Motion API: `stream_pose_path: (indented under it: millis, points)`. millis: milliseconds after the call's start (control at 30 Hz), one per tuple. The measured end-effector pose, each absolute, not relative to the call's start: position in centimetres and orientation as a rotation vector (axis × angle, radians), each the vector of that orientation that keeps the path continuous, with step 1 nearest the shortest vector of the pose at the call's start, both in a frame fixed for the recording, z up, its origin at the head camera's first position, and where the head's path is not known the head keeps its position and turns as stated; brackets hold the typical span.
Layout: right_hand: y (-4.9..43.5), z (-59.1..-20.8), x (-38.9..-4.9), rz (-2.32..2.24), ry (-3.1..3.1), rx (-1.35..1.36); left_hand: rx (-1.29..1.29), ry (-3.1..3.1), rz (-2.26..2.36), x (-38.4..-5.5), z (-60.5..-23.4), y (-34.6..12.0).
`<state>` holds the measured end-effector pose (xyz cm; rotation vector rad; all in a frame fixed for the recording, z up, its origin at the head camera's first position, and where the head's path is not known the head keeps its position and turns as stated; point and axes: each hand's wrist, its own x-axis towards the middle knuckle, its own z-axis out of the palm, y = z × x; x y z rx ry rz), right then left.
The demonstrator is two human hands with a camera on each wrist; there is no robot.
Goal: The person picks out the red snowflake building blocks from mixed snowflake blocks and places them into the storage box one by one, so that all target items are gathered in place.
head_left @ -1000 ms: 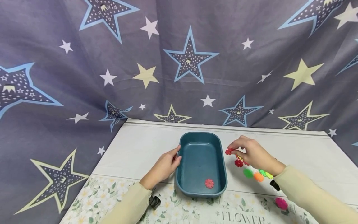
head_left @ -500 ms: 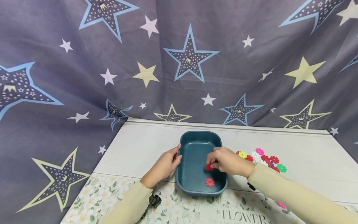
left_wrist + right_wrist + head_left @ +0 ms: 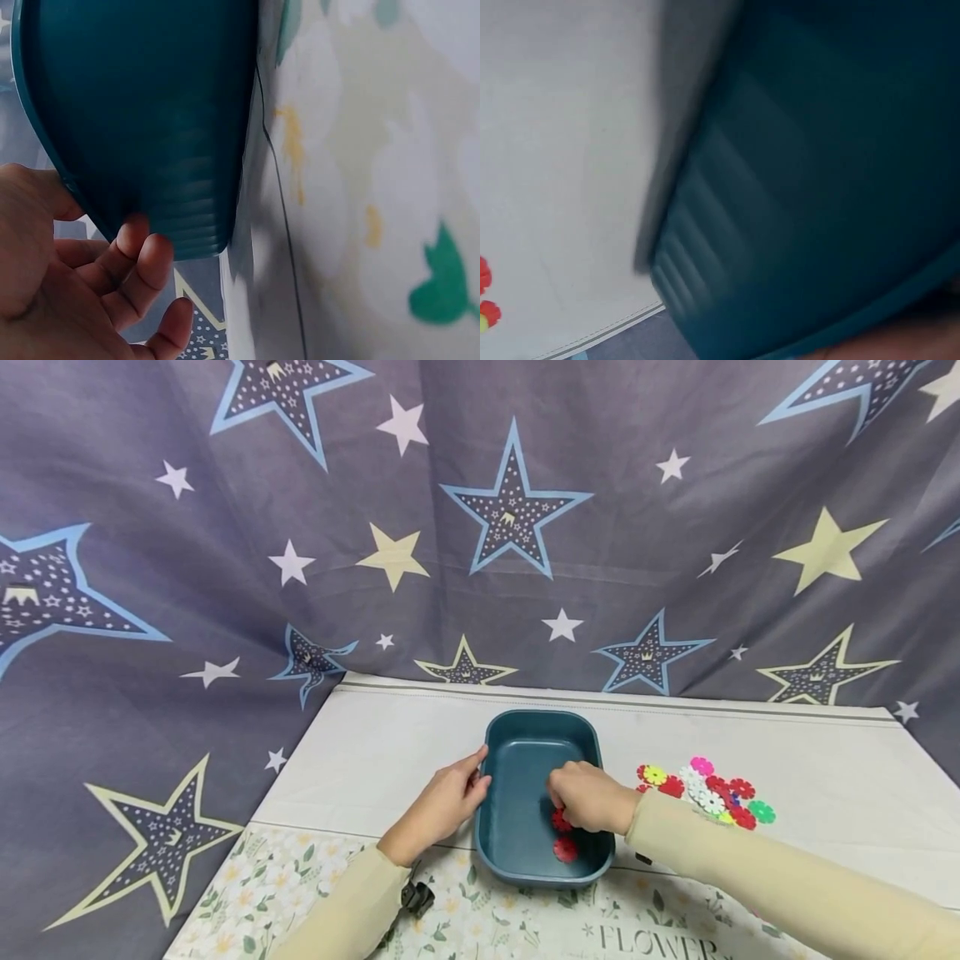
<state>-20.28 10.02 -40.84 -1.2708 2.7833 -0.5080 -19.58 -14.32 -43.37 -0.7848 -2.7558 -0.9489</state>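
A teal plastic bin (image 3: 483,839) stands on the table. My left hand (image 3: 442,797) grips its left rim; in the left wrist view, fingers (image 3: 146,270) lie along the outer wall. My right hand (image 3: 592,795) reaches over the right rim into the bin with curled fingers, holding a red snowflake disc (image 3: 561,820) low over the floor. Its fingertips are mostly hidden by the hand. Another red snowflake disc (image 3: 566,849) lies nearer the front of the bin. In the right wrist view, the bin's outer wall (image 3: 780,187) covers most of the hand.
Right of the bin lies a loose pile of snowflake discs (image 3: 708,793) in red, white, yellow, pink and green. The white tablecloth (image 3: 405,727) has a flowered front part. A grey star-printed curtain (image 3: 450,610) hangs behind the table.
My right hand has carried the red snowflake disc left from the pile into the bin, then lower towards its floor. My left hand has stayed on the rim.
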Motion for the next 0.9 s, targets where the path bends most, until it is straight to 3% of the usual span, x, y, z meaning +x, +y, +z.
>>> stream_pose_path:
  millis: [233,433,633,900]
  points:
    - [9.8,-40.9,-20.2,-0.533,2.816,-1.31,-0.781,-2.753,-0.944,-19.6,-43.5,-14.3]
    - [12.6,-38.3,-20.9,-0.636,2.957,-1.337,-0.777,-2.744,-0.915,-19.7,-43.7,-14.3]
    - [17.7,-36.8,-21.2,-0.697,3.127,-1.023,-0.771,-2.739,-0.924,-19.6,-43.6,-14.2]
    - [23.6,-40.4,-20.9,-0.575,3.037,-0.694,-0.769,-2.739,-0.937,-19.6,-43.6,-14.2]
